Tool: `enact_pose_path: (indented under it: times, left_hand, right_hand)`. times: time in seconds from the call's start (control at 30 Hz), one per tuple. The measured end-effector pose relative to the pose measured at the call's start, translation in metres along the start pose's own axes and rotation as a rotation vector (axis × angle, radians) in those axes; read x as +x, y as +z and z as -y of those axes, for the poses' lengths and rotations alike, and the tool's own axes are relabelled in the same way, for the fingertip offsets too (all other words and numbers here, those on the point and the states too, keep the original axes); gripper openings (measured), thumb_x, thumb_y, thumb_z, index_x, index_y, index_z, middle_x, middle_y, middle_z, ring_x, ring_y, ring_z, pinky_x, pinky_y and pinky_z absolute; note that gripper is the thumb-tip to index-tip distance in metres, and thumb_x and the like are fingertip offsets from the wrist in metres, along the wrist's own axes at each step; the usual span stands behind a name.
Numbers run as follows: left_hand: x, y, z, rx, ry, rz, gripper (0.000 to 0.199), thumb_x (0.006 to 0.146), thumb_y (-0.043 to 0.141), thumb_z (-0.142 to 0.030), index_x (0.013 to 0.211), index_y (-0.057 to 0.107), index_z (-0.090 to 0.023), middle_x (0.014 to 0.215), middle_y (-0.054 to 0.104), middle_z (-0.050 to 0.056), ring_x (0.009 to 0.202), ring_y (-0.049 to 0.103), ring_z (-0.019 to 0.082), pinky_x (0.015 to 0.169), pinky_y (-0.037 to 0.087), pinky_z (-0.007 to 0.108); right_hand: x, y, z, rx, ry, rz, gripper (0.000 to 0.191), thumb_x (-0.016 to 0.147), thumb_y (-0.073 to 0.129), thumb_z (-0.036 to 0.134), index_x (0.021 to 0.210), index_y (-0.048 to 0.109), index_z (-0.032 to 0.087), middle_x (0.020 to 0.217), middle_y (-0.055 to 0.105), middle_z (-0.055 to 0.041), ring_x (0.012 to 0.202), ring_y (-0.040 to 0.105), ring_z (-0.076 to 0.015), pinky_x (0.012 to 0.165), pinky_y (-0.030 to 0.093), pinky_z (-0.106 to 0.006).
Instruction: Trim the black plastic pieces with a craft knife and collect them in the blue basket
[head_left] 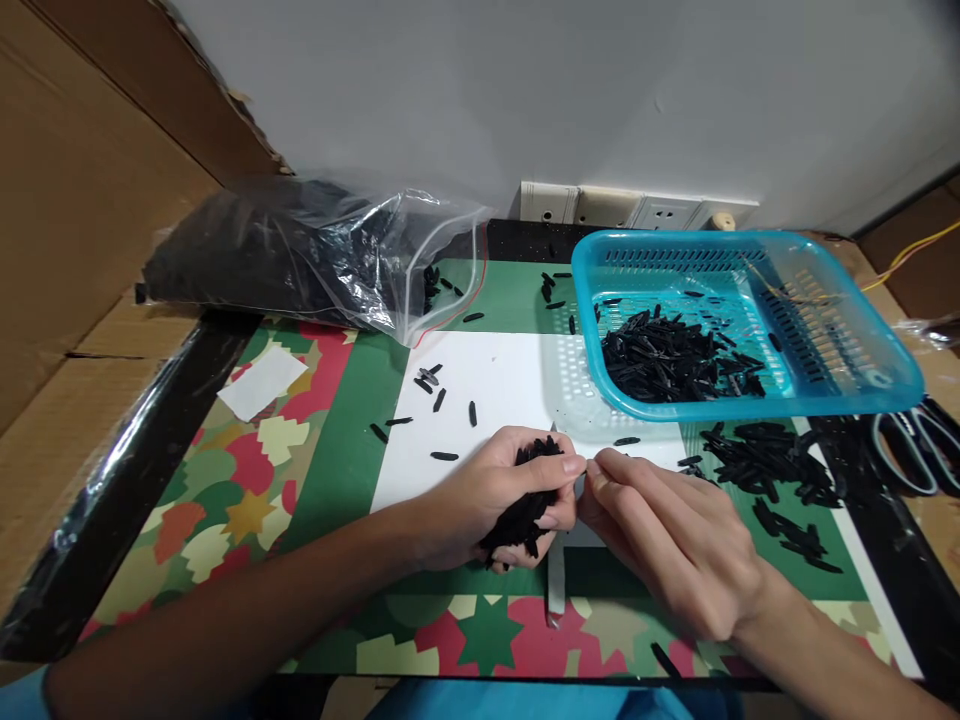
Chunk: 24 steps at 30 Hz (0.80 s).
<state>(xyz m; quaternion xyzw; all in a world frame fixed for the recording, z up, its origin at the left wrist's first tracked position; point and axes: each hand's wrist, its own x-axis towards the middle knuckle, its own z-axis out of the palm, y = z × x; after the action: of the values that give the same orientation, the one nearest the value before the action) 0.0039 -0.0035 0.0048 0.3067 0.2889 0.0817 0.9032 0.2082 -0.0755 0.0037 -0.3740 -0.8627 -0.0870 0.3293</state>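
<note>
My left hand is wrapped round a thick bunch of small black pieces, whose ends stick out at the top and bottom of the fist. Close beside it, my right hand is closed in a pinch, its fingertips almost touching the left thumb tip; what they pinch is too small to make out. Below the left hand, a narrow pale strip lies on the patterned sheet. Several loose black pieces are scattered on the white sheet.
A blue basket with black pieces stands at the back right. A clear zip bag full of black material lies back left. Black piles and scissors are at right. A paper scrap lies left. Sockets line the wall.
</note>
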Motion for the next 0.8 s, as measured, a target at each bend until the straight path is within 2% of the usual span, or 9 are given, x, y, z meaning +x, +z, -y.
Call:
enact_pose_path:
  times: [0.23,0.4,0.5,0.63,0.8]
  left_hand:
    - [-0.0011,-0.0003,0.0017,0.009,-0.023,-0.025,0.036,0.099,0.068,-0.052,0.088,0.051,-0.023,0.061,0.051,-0.009,0.034,0.039,0.005,0.029,0.028,0.014]
    - [-0.0022,0.0010,-0.0001,0.012,-0.077,-0.068,0.040,0.098,0.068,-0.057,0.086,0.050,-0.023,0.060,0.048,-0.008,0.034,0.040,0.006,0.027,0.026,0.015]
    - [-0.0025,0.0004,-0.0017,-0.047,-0.086,-0.050,0.040,0.098,0.068,-0.055,0.083,0.050,-0.022,0.060,0.045,-0.009,0.034,0.035,0.005,0.028,0.025,0.014]
    - [-0.0025,-0.0026,-0.0035,-0.195,-0.039,0.056,0.032,0.100,0.065,-0.045,0.082,0.051,-0.022,0.060,0.045,-0.010,0.032,0.030,0.005,0.028,0.027,0.015]
    - [-0.0017,-0.0044,-0.0042,-0.316,-0.016,0.090,0.027,0.101,0.063,-0.037,0.081,0.053,-0.022,0.059,0.045,-0.010,0.030,0.026,0.005,0.027,0.029,0.015]
  right_hand:
    - [0.0023,0.0005,0.0017,-0.073,-0.032,-0.007,0.024,0.098,0.061,0.004,0.078,0.066,0.016,0.078,0.077,-0.0168,0.071,0.076,-0.0265,0.056,0.064,-0.034]
    - [0.0032,0.0020,-0.0001,-0.040,-0.009,-0.025,0.016,0.098,0.063,0.005,0.085,0.068,0.014,0.082,0.080,-0.0175,0.070,0.079,-0.0261,0.058,0.066,-0.033]
    - [0.0031,0.0039,-0.0005,0.118,0.175,-0.076,0.013,0.095,0.069,0.004,0.092,0.069,0.016,0.084,0.082,-0.0119,0.066,0.078,-0.0206,0.060,0.065,-0.028]
    - [0.0048,0.0045,0.0001,0.397,0.483,-0.190,0.021,0.089,0.074,0.001,0.096,0.071,0.021,0.083,0.082,-0.0014,0.068,0.080,-0.0160,0.065,0.065,-0.023]
    - [0.0089,0.0014,-0.0001,0.703,0.715,-0.187,0.019,0.089,0.076,0.003,0.096,0.078,0.021,0.085,0.082,0.0002,0.069,0.079,-0.0141,0.066,0.065,-0.022]
